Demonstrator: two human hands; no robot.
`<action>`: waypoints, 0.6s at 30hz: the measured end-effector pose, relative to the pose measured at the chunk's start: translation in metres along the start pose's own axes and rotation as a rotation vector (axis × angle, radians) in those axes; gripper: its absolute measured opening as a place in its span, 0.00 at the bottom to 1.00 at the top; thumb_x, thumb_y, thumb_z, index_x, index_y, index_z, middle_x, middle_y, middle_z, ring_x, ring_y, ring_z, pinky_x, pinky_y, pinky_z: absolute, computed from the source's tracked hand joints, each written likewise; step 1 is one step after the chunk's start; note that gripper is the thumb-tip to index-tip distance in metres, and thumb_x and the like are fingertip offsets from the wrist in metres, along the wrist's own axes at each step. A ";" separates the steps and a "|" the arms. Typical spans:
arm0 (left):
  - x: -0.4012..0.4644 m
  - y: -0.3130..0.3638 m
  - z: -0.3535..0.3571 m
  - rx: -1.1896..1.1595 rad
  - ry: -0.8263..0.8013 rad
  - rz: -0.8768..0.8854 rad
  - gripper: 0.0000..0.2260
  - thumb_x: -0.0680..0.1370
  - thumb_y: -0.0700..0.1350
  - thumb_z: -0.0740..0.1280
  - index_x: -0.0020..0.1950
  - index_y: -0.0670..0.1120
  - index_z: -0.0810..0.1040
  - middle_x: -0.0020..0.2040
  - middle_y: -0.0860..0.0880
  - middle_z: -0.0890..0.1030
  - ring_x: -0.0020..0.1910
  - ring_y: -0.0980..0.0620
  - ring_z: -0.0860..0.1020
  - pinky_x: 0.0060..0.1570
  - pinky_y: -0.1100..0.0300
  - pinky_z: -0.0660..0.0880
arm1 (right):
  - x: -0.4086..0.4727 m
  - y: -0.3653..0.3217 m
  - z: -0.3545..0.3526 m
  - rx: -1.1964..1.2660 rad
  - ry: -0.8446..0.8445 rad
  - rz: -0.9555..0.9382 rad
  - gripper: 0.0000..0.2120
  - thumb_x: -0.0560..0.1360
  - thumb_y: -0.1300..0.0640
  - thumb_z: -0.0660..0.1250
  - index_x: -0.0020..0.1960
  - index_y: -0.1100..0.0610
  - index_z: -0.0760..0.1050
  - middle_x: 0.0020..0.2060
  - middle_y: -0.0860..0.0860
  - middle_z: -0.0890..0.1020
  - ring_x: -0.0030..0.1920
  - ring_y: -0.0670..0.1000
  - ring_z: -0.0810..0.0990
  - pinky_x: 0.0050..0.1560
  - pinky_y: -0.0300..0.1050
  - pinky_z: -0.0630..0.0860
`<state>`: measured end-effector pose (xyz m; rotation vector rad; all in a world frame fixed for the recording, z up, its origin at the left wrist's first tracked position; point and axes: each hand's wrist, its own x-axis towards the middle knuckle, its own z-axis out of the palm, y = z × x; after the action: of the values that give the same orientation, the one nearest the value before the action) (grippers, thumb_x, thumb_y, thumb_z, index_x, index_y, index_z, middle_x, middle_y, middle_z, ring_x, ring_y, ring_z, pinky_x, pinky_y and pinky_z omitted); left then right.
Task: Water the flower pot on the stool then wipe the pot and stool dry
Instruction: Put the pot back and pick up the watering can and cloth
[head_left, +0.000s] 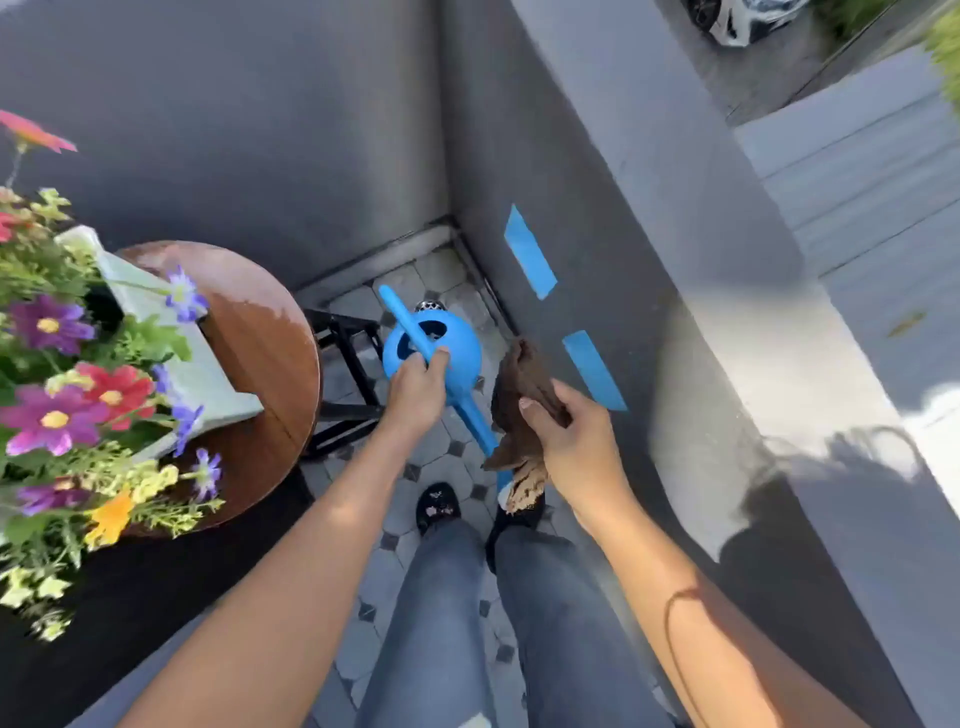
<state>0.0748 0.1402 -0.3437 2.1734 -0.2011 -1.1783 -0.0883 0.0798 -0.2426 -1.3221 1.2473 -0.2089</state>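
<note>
A pale green square flower pot (171, 358) full of pink, purple, red and yellow flowers stands on a round brown wooden stool (265, 343) at the left. The stool top shows a wet sheen near its far edge. My left hand (415, 389) grips the handle of a blue round watering can (441, 353), held low over the tiled floor to the right of the stool. My right hand (571, 441) holds a crumpled brown cloth (519, 400) just right of the can.
Grey walls meet in a corner (447, 218) ahead, and a grey ledge (753, 338) with two blue tape strips (530, 254) runs along the right. The stool's black metal legs (348, 374) stand on the grey tiled floor (441, 462). My legs and shoes are below.
</note>
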 end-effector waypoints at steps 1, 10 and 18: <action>0.024 -0.017 0.011 0.038 0.005 -0.004 0.21 0.79 0.57 0.57 0.45 0.39 0.75 0.38 0.39 0.75 0.39 0.40 0.74 0.40 0.51 0.69 | 0.018 0.025 0.010 -0.012 0.019 0.023 0.12 0.77 0.62 0.67 0.46 0.45 0.81 0.40 0.41 0.85 0.43 0.41 0.82 0.47 0.36 0.78; 0.214 -0.174 0.109 0.302 -0.037 -0.052 0.22 0.81 0.52 0.54 0.55 0.34 0.76 0.56 0.31 0.78 0.56 0.35 0.76 0.52 0.50 0.70 | 0.179 0.229 0.062 -0.036 0.048 0.138 0.13 0.69 0.65 0.71 0.54 0.60 0.81 0.44 0.53 0.86 0.43 0.49 0.83 0.52 0.50 0.81; 0.283 -0.226 0.152 0.345 -0.111 -0.007 0.20 0.82 0.53 0.54 0.50 0.37 0.75 0.48 0.36 0.78 0.51 0.38 0.76 0.42 0.57 0.64 | 0.255 0.306 0.084 0.007 -0.002 0.249 0.21 0.67 0.69 0.73 0.58 0.56 0.78 0.47 0.52 0.86 0.46 0.53 0.85 0.52 0.51 0.83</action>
<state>0.0823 0.1262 -0.7362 2.4031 -0.4759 -1.3500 -0.0781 0.0445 -0.6477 -1.1480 1.3943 -0.0349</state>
